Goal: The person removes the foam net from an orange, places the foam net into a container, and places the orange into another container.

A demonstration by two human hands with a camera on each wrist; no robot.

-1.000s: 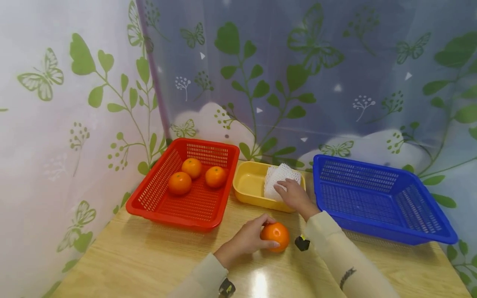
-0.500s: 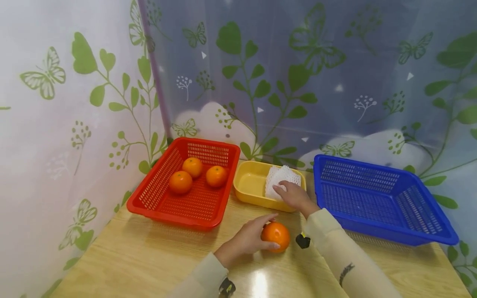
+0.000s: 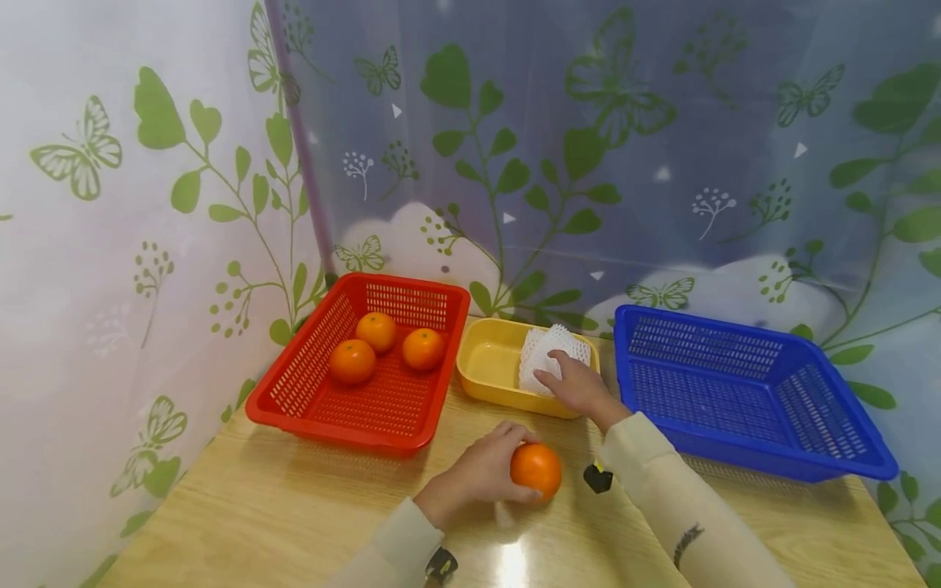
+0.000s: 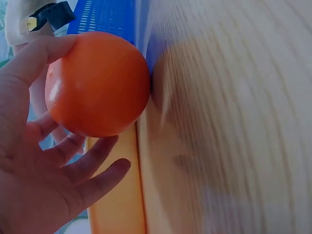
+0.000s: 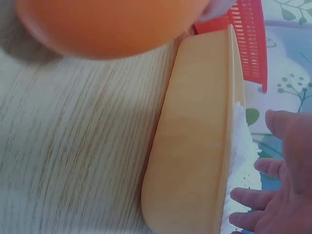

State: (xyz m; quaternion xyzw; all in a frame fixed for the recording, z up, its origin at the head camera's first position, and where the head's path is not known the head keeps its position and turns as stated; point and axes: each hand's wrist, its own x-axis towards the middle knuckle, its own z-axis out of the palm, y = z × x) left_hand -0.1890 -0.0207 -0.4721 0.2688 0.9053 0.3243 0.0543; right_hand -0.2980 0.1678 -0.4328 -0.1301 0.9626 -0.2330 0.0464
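Note:
An orange point(image 3: 536, 473) is at the near middle of the table, its side close to the wood in the left wrist view. My left hand point(image 3: 487, 469) grips it from the left, thumb on the near side and fingers around the far side; the thumb lies against the orange point(image 4: 100, 85) in the left wrist view. Over the yellow tray point(image 3: 491, 394), my right hand point(image 3: 581, 385) has its fingers loosely extended at white foam netting point(image 3: 537, 359). The right wrist view shows those relaxed fingers beside the netting point(image 5: 242, 161), not curled round it.
To the left stands a red basket point(image 3: 382, 445) with several oranges, among them a front one point(image 3: 353, 362). A blue basket point(image 3: 764, 461) stands at the right. Patterned curtains point(image 3: 470, 180) border the wooden table point(image 3: 294, 523) behind and at the left.
My left hand has closed more firmly round the orange and shifted it slightly left. The right hand stays at the netting, its fingers a little more spread.

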